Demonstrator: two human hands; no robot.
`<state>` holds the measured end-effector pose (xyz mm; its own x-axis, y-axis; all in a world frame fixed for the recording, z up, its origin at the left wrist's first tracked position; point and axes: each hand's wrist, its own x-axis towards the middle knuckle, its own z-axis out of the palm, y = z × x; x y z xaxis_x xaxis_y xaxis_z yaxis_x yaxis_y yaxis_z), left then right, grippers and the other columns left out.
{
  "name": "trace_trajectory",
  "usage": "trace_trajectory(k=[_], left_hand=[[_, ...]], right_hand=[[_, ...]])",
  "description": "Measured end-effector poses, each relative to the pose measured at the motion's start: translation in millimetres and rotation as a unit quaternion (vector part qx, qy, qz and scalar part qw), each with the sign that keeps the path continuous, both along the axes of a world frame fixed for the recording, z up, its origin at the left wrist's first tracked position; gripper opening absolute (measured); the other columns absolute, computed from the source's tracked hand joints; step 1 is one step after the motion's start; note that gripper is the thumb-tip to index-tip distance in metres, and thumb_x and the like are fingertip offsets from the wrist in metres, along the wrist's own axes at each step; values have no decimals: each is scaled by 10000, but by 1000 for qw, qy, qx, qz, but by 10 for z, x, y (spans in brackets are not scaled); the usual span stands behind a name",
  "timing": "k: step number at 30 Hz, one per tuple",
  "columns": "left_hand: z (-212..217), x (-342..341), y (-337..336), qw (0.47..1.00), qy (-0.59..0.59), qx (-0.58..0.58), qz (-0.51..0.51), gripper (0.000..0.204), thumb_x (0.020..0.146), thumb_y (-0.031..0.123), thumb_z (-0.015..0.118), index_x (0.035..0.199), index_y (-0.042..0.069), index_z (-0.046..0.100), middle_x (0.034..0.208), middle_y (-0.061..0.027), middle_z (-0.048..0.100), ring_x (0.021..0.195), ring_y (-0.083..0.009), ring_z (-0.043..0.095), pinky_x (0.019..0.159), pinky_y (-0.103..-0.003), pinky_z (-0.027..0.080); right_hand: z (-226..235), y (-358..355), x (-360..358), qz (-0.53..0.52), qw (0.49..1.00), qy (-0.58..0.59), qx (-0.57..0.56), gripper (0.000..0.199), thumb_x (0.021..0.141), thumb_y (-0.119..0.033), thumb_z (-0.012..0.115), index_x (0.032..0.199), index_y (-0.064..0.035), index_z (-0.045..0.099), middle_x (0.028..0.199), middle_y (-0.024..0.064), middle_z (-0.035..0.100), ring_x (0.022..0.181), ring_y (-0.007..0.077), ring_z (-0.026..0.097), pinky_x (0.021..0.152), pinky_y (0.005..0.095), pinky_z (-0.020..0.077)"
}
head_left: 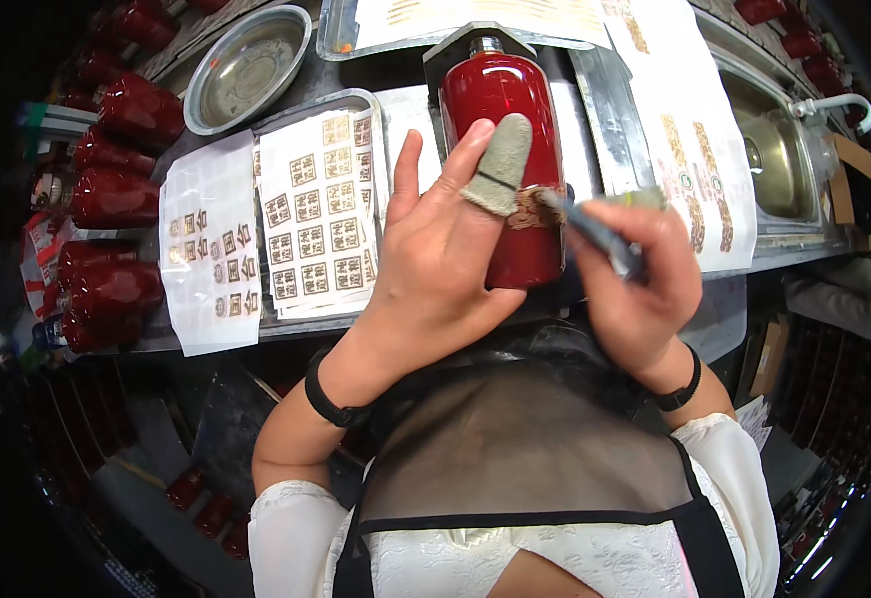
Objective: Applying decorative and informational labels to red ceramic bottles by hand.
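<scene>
The left hand [435, 259] rests flat against the front of the red bottle [505, 149], which lies lengthwise on the work surface directly ahead of the person, neck pointing away. The fingers are extended and slightly spread; the one nearest the bottle wears a grey fabric finger cot [500, 164] pressed onto the red body. The right hand [640, 279] is closed around a dark-handled tool [595, 234], pinching it between thumb and curled fingers; the tool tip touches the gold label [535, 207] on the bottle's side, just beside the covered finger. Both wrists carry black bands. Left of the bottle, a shallow tray [380, 110] holds a sheet of gold decals [316, 214], and a second decal sheet [211, 244] lies beside it. Further away sits a round metal bowl [248, 68]. Rows of red bottles [111, 199] line the far left edge. A metal sink [774, 149] occupies the right.
</scene>
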<state>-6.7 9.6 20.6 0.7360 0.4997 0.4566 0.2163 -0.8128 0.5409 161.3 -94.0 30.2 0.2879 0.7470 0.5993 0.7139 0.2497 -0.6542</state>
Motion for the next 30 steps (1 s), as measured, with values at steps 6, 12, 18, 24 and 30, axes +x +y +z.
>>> trace_trajectory(k=[6, 12, 18, 24, 30], left_hand=[[-31, 70, -19, 1000, -7, -16, -16, 1022, 645, 187, 834, 1504, -10, 317, 1502, -224, 425, 1406, -359, 412, 1161, -612, 144], [-156, 7, -43, 999, 3, -16, 32, 1154, 673, 241, 857, 1557, 6, 154, 1585, -194, 325, 1388, -377, 430, 1161, -614, 60], [-152, 61, -71, 999, -3, -14, 33, 1139, 690, 257, 855, 1546, -28, 158, 1571, -233, 332, 1406, -392, 405, 1159, -614, 51], [-154, 104, -80, 999, -14, 19, 38, 1150, 660, 237, 873, 1534, -30, 174, 1568, -239, 328, 1385, -401, 429, 1153, -641, 60], [-225, 30, -84, 999, -21, -16, 43, 1134, 667, 236, 872, 1526, -37, 183, 1561, -285, 302, 1408, -415, 384, 1165, -632, 56]], right_hand=[[77, 37, -1, 112, 992, -27, 45, 394, 609, 105, 730, 976, -36, 708, 835, 124, 674, 703, 299, 618, 642, 378, 487], [-2, 156, 45, 185, 974, -113, 71, 407, 566, 78, 695, 957, -35, 694, 791, 97, 622, 676, 281, 584, 617, 376, 482], [26, 158, -7, 121, 986, -89, 71, 393, 566, 51, 692, 949, -38, 690, 753, 88, 592, 660, 282, 573, 601, 382, 476], [125, 312, 141, 24, 966, 234, -104, 232, 720, 5, 714, 947, -17, 672, 850, 124, 670, 762, 289, 655, 713, 338, 540], [37, 128, 152, 174, 977, -82, 94, 390, 617, 78, 735, 978, -68, 716, 850, 93, 690, 657, 264, 617, 618, 360, 487]])
